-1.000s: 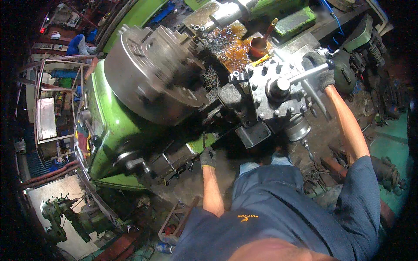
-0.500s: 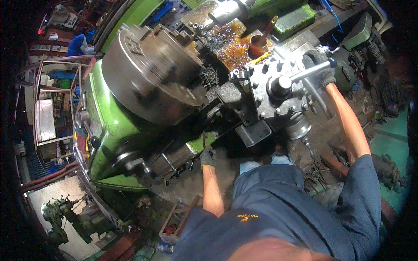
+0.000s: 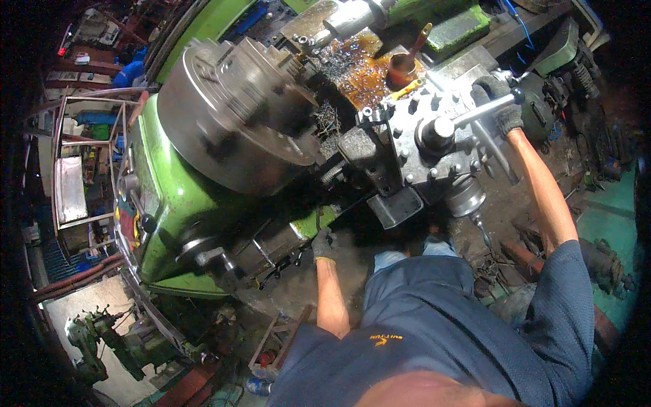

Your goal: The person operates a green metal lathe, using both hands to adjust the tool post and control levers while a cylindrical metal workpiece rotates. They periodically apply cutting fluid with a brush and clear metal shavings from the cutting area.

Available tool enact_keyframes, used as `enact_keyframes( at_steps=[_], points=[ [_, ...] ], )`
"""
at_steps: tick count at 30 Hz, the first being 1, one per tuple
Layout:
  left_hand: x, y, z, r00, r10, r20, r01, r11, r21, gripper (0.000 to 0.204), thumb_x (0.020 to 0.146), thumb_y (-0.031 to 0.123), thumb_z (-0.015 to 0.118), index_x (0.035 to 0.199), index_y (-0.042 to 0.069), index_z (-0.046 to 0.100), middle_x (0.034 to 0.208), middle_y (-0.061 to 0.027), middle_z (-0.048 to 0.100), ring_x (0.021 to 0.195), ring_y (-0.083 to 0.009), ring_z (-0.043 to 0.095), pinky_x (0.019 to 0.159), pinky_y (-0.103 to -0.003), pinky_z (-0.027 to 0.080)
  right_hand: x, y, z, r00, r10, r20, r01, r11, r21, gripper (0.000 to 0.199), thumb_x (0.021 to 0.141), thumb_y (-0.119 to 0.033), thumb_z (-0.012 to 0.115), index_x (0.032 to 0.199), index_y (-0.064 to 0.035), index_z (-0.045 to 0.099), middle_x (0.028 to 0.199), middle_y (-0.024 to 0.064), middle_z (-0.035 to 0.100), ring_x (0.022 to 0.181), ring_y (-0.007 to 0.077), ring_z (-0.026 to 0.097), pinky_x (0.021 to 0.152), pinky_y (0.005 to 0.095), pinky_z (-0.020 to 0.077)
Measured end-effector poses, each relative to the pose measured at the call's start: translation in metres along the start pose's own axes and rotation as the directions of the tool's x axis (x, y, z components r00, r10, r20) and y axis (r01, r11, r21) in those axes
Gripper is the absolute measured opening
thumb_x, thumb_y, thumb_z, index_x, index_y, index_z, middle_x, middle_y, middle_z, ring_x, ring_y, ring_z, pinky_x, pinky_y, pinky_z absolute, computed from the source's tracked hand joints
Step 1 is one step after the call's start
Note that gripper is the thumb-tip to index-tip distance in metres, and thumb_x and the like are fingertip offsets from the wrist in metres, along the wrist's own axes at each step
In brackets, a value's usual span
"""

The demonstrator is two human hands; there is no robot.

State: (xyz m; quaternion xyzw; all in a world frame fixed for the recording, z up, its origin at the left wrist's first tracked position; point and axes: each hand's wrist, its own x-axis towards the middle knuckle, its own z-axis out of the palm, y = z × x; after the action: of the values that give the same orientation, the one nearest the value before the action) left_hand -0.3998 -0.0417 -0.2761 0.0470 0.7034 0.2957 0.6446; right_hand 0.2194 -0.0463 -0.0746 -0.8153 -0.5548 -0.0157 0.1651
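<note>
A large grey lathe chuck (image 3: 224, 115), smeared by motion, stands on the green headstock (image 3: 169, 190). To its right is the square metal tool post (image 3: 424, 115) with several bolts and a clamping lever (image 3: 485, 112) ending in a black knob. My gloved left hand (image 3: 324, 244) is closed round the lower end of a thin upright lever (image 3: 318, 218) below the chuck. Beyond the clamping lever, my gloved right hand (image 3: 500, 105) is curled at the right side of the tool post; the clamping lever partly covers it, and what its fingers hold is hidden.
An orange-brown pot (image 3: 401, 70) with a brush (image 3: 422, 39) stands on the oily, chip-strewn carriage. A drill chuck with a bit (image 3: 468, 200) juts from the tool post toward me. At left are a metal-framed rack (image 3: 85, 159) and a dark green machine part (image 3: 91, 332).
The chuck has turned, its jaws and blur showing in a different position. Both hands stay where they were.
</note>
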Motion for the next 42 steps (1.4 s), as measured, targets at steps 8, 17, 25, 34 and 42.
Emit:
enact_keyframes(
  at_steps=[8,17,25,34,42],
  points=[
    [-0.005,0.001,0.005,1.0,0.007,0.011,-0.007,1.0,0.005,0.014,0.084,0.016,0.07,0.077,0.013,0.058,0.06,-0.0029,0.058,0.045,-0.0145,0.052,0.035,-0.026,0.033,-0.001,-0.006,-0.005,1.0,0.028,-0.005,-0.028,0.999,0.04,0.023,0.096,-0.035,0.053,0.101,-0.0167,0.066,0.104,0.0078,0.067,0.097,0.0315,0.066,0.082,0.0415,0.0538],
    [0.001,-0.004,0.006,0.997,0.017,-0.077,-0.024,0.995,-0.099,0.015,0.083,0.012,0.071,0.074,0.013,0.059,0.062,-0.0014,0.058,0.048,-0.0143,0.053,0.036,-0.024,0.034,0.001,0.002,0.002,1.0,-0.026,0.011,0.027,1.0,-0.017,0.018,0.095,-0.031,0.054,0.102,-0.0187,0.066,0.11,0.0033,0.065,0.103,0.0265,0.064,0.084,0.039,0.0543],
    [-0.008,-0.001,0.01,0.998,0.021,-0.057,-0.026,0.997,-0.079,0.016,0.083,0.012,0.071,0.074,0.013,0.058,0.058,-0.0013,0.056,0.044,-0.0139,0.05,0.036,-0.025,0.034,0.0,0.002,0.001,0.994,-0.104,-0.015,0.103,0.994,-0.046,0.016,0.093,-0.028,0.056,0.1,-0.018,0.067,0.109,0.0022,0.065,0.101,0.0251,0.064,0.084,0.0382,0.0541],
    [0.001,-0.002,0.0,1.0,0.018,-0.01,-0.018,1.0,0.005,0.01,0.088,0.017,0.067,0.082,0.012,0.06,0.063,-0.0014,0.059,0.049,-0.0118,0.053,0.036,-0.023,0.034,0.0,-0.002,-0.002,1.0,-0.029,-0.011,0.029,1.0,0.01,0.02,0.095,-0.03,0.054,0.1,-0.0161,0.067,0.105,0.0052,0.066,0.098,0.0281,0.065,0.083,0.0391,0.0537],
    [0.002,-0.004,0.002,0.999,0.04,-0.002,-0.04,0.998,-0.044,0.012,0.087,0.016,0.068,0.079,0.01,0.061,0.064,-0.004,0.059,0.048,-0.0148,0.052,0.039,-0.026,0.036,0.0,-0.012,-0.007,0.995,-0.035,-0.092,0.044,0.994,0.101,0.018,0.091,-0.026,0.059,0.095,-0.0104,0.067,0.094,0.0112,0.066,0.092,0.0297,0.063,0.081,0.0403,0.0509]
  ],
)
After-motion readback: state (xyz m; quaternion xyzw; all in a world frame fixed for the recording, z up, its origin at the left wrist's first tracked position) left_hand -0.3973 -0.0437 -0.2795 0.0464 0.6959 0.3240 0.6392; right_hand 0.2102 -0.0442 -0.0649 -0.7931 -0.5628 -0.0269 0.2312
